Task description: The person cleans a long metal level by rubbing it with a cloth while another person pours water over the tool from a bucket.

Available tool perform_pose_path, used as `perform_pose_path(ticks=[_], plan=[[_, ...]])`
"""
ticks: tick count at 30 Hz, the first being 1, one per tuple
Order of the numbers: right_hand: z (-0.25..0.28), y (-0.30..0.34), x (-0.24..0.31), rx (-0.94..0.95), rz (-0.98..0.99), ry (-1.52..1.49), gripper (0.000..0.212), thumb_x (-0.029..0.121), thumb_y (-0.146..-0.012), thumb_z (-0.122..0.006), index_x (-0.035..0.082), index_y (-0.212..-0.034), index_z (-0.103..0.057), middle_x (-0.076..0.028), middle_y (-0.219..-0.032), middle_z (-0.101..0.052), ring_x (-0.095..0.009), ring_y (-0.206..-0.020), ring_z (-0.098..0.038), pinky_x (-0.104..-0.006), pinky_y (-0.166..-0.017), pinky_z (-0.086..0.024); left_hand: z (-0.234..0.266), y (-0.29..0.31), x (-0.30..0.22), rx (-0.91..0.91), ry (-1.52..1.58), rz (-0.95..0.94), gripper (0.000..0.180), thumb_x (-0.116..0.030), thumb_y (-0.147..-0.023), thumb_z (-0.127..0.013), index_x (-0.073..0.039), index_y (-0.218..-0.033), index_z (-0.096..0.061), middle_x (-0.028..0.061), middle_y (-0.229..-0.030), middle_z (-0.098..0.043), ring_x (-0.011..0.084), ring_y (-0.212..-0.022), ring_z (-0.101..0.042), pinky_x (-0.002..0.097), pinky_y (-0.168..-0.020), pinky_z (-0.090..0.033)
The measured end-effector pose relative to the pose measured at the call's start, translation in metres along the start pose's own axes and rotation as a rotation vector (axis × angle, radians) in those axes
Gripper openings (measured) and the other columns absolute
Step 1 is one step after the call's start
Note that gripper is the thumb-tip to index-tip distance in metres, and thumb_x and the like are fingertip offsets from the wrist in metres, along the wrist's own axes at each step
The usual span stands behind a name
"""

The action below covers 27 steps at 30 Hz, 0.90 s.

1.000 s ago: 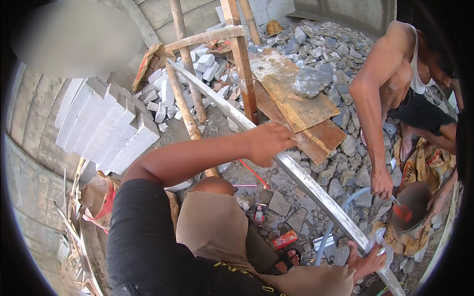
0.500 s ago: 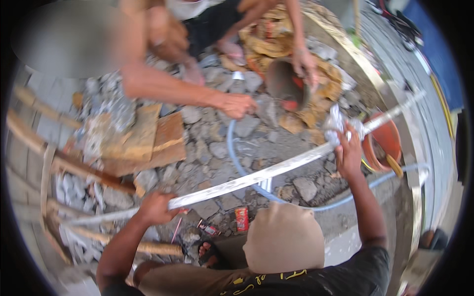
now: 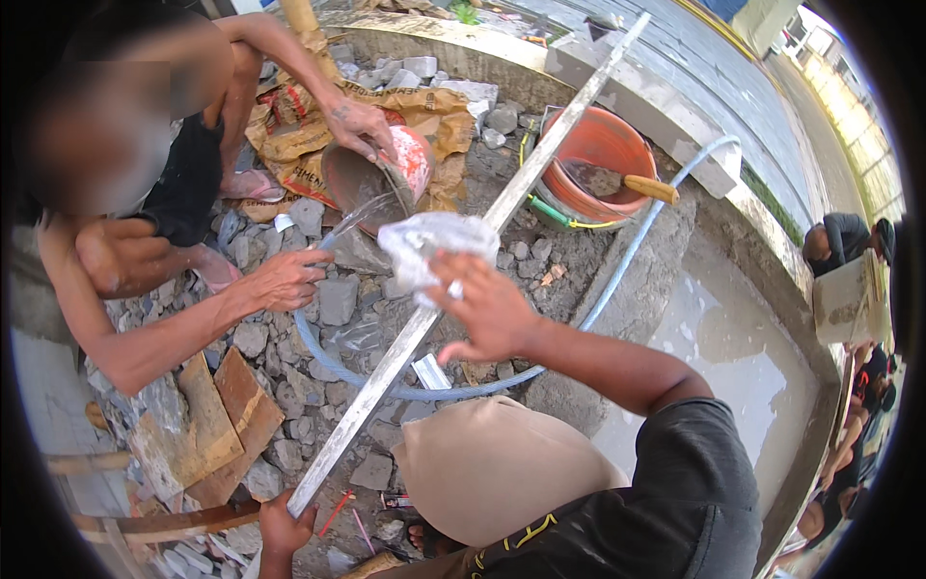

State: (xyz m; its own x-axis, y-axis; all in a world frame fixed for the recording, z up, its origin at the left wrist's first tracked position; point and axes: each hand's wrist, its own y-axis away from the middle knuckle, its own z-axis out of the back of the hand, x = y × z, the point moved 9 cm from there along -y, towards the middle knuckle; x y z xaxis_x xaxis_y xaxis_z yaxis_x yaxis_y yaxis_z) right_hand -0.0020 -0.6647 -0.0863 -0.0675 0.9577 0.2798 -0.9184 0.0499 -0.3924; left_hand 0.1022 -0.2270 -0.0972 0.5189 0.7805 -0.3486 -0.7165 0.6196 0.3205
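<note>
Bar [image 3: 370, 400] runs diagonally across the view, lower left to upper right, far end out past the bucket [image 3: 617, 143]. Left hand [image 3: 286, 526] is closed round the near end of the bar. Right hand [image 3: 487, 304] is up at mid-bar, partly open, thumb out to the side, fingers laid on a wad of clear plastic [image 3: 415, 241] that sits over the bar; can't tell how firm the hold is, as the finger undersides are hidden. Bucket is orange, just right of the bar, with a wood-handled trowel [image 3: 651, 188] in it, handle over the rim. Blue hose [image 3: 424, 394] loops under the bar and up past the bucket. Across from the wearer a co-worker squats: one hand [image 3: 289, 280] pinches the hose end, water running from it into a tilted tub [image 3: 413, 159] steadied by the other hand [image 3: 362, 125]. Tub rests on torn brown paper [image 3: 444, 111]. Ground is grey rubble [image 3: 289, 386]; two boards [image 3: 193, 429] lie on it at left. Small white ridged piece [image 3: 431, 372] just right of the bar, inside the hose loop. Wet slab [image 3: 714, 328] at right. Pale tub [image 3: 849, 304] near more people at the right edge.
</note>
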Motion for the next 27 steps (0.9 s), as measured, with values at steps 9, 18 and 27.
perform_pose_path(ticks=[9, 18, 27], plan=[[0.123, -0.01, -0.325, -0.237, -0.544, 0.366, 0.08, 0.068, -0.094, -0.041, 0.0, -0.132, -0.058, -0.031, -0.144, -0.046, -0.043, -0.144, -0.032, -0.0481, -0.121, -0.021, -0.008, -0.009, 0.004, -0.023, 0.026, -0.041, 0.028, -0.019, -0.072, -0.078, 0.004, -0.085, -0.07, 0.0241, -0.068, -0.067, 0.0379, -0.066, -0.071, 0.0413, -0.063, -0.055], [0.085, 0.005, -0.16, -0.496, -0.217, 0.109, 0.066, 0.062, -0.093, -0.047, 0.001, -0.111, -0.065, -0.024, -0.116, -0.057, -0.043, -0.114, -0.051, -0.0534, -0.102, -0.036, -0.012, 0.035, 0.051, -0.005, -0.133, -0.136, 0.035, -0.024, -0.08, -0.077, 0.002, -0.104, -0.071, 0.0231, -0.084, -0.07, 0.0394, -0.08, -0.068, 0.045, -0.075, -0.054], [0.059, 0.024, -0.102, -0.169, -0.042, 0.06, 0.085, 0.078, -0.089, -0.039, 0.005, -0.129, -0.056, -0.021, -0.119, -0.051, -0.039, -0.114, -0.05, -0.0508, -0.095, -0.042, -0.011, 0.047, 0.066, 0.061, -0.08, -0.013, 0.037, -0.025, -0.078, -0.081, 0.002, -0.101, -0.071, 0.0233, -0.084, -0.07, 0.0395, -0.073, -0.069, 0.0443, -0.066, -0.055]])
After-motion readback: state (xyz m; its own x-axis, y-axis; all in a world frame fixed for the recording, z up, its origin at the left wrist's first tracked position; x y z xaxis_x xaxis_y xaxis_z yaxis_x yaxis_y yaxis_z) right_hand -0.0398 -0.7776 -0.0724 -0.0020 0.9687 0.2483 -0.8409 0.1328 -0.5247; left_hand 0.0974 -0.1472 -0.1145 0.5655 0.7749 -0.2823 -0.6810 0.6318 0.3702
